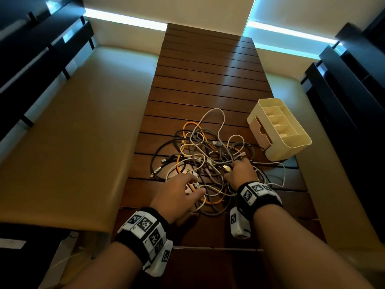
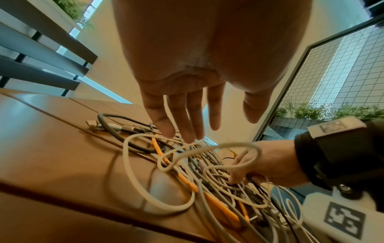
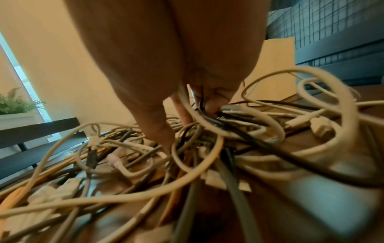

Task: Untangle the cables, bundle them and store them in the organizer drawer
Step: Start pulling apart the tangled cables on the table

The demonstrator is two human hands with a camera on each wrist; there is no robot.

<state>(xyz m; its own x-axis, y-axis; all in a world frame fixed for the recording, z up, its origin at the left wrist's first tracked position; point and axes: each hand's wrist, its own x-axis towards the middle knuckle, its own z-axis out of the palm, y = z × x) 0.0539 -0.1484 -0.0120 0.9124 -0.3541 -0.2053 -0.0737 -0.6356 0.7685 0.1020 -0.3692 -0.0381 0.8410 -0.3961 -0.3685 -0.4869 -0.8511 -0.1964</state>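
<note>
head view showed a tangle of cables [image 1: 205, 161] at the centre of the frame, lying on a slatted wooden worktop [image 1: 208, 80]. the tangle held white, grey, black and orange cables [image 1: 188, 124]. a cream organizer [image 1: 280, 130] stood on the worktop at the right of the frame, just beside the tangle, with a drawer slot on its near-left face. the left hand [image 1: 177, 197] lay over the lower left part of the tangle, fingers extended and relaxed; in the left wrist view its fingers [image 2: 182, 121] hung straight above the cables, with a thin white strand [image 2: 166, 105] running up between two of them. whether that strand was held could not be told. the right hand [image 1: 242, 172] was at the lower right part of the tangle, fingers curled down into it. in the right wrist view its fingertips [image 3: 209, 102] pinched several white and black strands together. both wrists carried black bands [image 1: 260, 197] with printed markers.
</note>
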